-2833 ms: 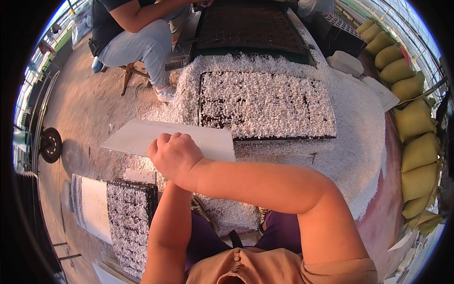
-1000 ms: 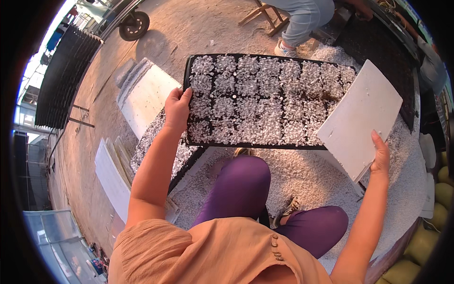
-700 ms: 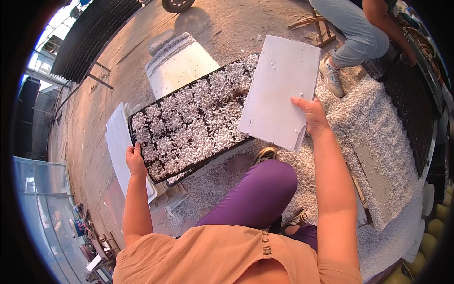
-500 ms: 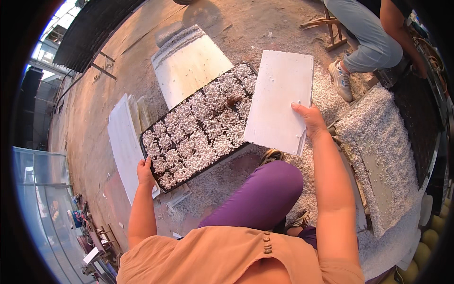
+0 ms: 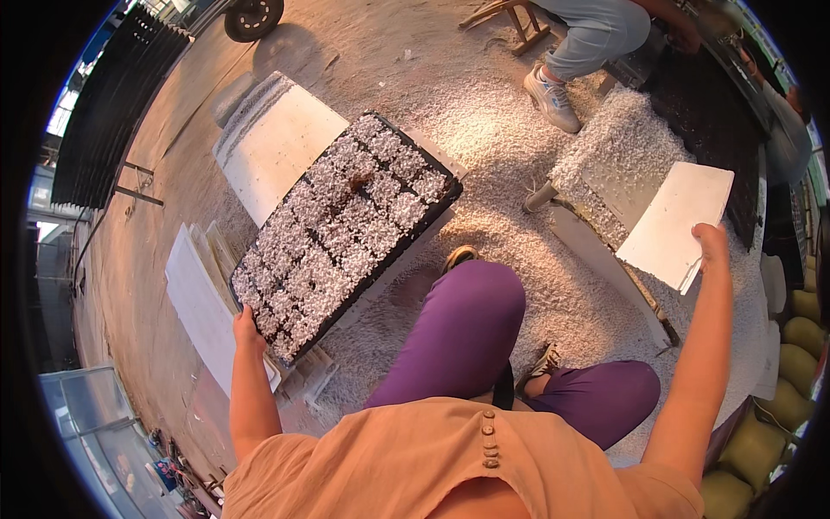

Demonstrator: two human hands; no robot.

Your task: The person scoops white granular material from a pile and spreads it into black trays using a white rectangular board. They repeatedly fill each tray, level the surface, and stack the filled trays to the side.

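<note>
A black cell tray, its cells filled and heaped with white granules, lies tilted in front of me to the left. My left hand grips its near-left corner, thumb on the rim. A dark brown patch shows among the granules in the tray's far half. Out to the right, my right hand pinches a thin white board by its near edge, thumb on top. The board is over the near end of a granule-covered work surface, apart from the tray; whether it touches the surface I cannot tell.
A granule-dusted white panel is behind the tray; stacked white sheets lie left. Loose granules cover the floor. Another person's leg and shoe are at the far right. A wheel stands at the back. Yellowish rounded objects line the right edge.
My right hand has moved the white board from beside the tray's right end out to the right, above the granule-covered surface. My left hand keeps its grip on the tray. The view has shifted rightward.
</note>
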